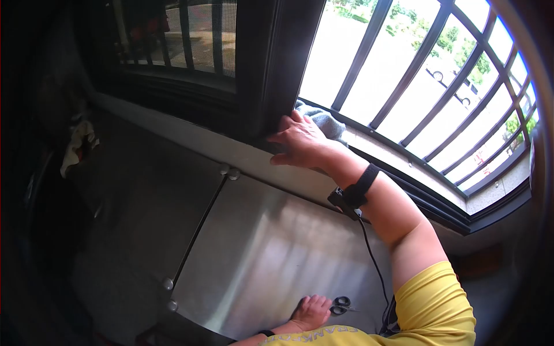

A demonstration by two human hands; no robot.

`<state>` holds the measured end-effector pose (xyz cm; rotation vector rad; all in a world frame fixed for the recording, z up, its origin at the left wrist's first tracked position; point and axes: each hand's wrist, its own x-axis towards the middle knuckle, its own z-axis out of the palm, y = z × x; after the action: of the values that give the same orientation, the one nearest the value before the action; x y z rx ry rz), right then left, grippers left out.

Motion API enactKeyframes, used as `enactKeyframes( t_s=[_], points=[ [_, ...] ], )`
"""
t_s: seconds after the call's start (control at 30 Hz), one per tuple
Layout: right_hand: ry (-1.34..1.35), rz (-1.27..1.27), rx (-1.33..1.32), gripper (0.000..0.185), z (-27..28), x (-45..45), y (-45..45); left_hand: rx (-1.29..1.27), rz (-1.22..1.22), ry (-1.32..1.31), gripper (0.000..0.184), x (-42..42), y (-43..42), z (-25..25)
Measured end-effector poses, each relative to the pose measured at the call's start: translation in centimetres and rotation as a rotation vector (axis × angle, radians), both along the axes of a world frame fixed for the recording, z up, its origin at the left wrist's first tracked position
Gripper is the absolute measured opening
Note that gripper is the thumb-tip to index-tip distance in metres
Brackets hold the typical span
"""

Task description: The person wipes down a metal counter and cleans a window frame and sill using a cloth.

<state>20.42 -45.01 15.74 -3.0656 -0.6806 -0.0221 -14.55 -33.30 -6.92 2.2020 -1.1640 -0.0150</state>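
My right hand reaches out to the window's dark frame, its fingers apart and its fingertips at the bottom of the upright. Just behind it, a grey-blue cloth lies bunched on the sill at the foot of the bars; whether the fingers touch it I cannot tell. My left hand rests palm down on the brushed metal tabletop, nothing visible in it. Beside its fingers lies a pair of scissors with black handles; the blades point right.
Metal bars stand outside the open window section, with a mesh screen at left. A small black device hangs from my right wrist strap, its cable trailing over the table. Round metal knobs mark the tabletop's corners.
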Motion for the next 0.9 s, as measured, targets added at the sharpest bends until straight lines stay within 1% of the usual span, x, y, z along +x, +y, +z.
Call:
enactKeyframes(
  t_s=[0.03,0.07,0.1,0.17,0.23,0.3,0.33,0.4,0.43,0.5,0.53,0.57,0.63,0.67,0.8,0.9],
  points=[
    [0.013,0.022,-0.079,0.061,0.2,0.1,0.0,-0.004,0.006,-0.003,0.020,-0.1,0.0,0.0],
    [0.030,0.021,-0.091,0.061,0.4,0.0,0.1,-0.004,-0.007,0.002,0.020,-0.2,0.0,-0.1],
    [0.036,0.009,-0.091,0.061,0.6,-0.1,0.0,0.000,-0.006,0.004,0.021,-0.2,0.0,-0.1],
    [0.016,0.040,-0.227,0.057,0.7,-0.3,-0.1,0.010,-0.012,0.005,0.021,-0.3,0.0,-0.2],
    [-0.014,0.011,-0.231,0.057,0.0,-0.2,-0.2,-0.013,-0.005,-0.023,0.021,-0.2,0.2,-0.2],
    [0.129,-0.013,-0.153,0.063,0.1,0.2,-0.4,-0.014,-0.006,-0.008,0.020,-0.2,0.2,-0.2],
    [0.130,-0.014,-0.150,0.063,-0.1,0.6,-0.8,-0.019,-0.003,0.004,0.018,-0.2,0.2,-0.2],
    [0.342,-0.033,-0.021,0.068,-0.3,1.1,-2.3,-0.023,0.001,0.009,0.017,0.0,0.2,-0.1],
    [0.345,-0.047,-0.014,0.068,-0.2,0.9,-3.1,-0.029,0.003,0.016,0.016,-0.1,0.3,0.0],
    [0.361,0.011,-0.129,0.067,0.7,0.1,-4.8,-0.043,-0.003,0.028,0.016,-0.1,0.1,0.0],
    [0.404,-0.112,-0.079,0.063,1.0,-0.7,-5.3,-0.055,0.007,0.038,0.015,-0.1,0.0,-0.1],
    [0.401,-0.129,-0.074,0.063,1.7,-1.6,-5.9,-0.053,-0.010,0.036,0.015,-0.2,0.0,-0.1],
    [0.462,-0.106,-0.225,0.062,3.6,-3.6,-7.1,-0.054,0.013,0.030,0.013,-0.1,-0.1,-0.1],
    [0.387,-0.094,-0.178,0.060,3.1,-4.8,-8.6,-0.050,0.003,0.026,0.013,-0.1,-0.2,-0.1],
    [0.317,-0.105,-0.196,0.059,2.9,-9.2,-12.7,-0.006,0.002,0.018,0.014,-0.3,-0.3,-0.4],
    [0.290,-0.189,-0.228,0.058,3.1,-12.7,-15.6,-0.022,0.008,0.021,0.011,-0.3,-0.5,-0.1]
  ],
)
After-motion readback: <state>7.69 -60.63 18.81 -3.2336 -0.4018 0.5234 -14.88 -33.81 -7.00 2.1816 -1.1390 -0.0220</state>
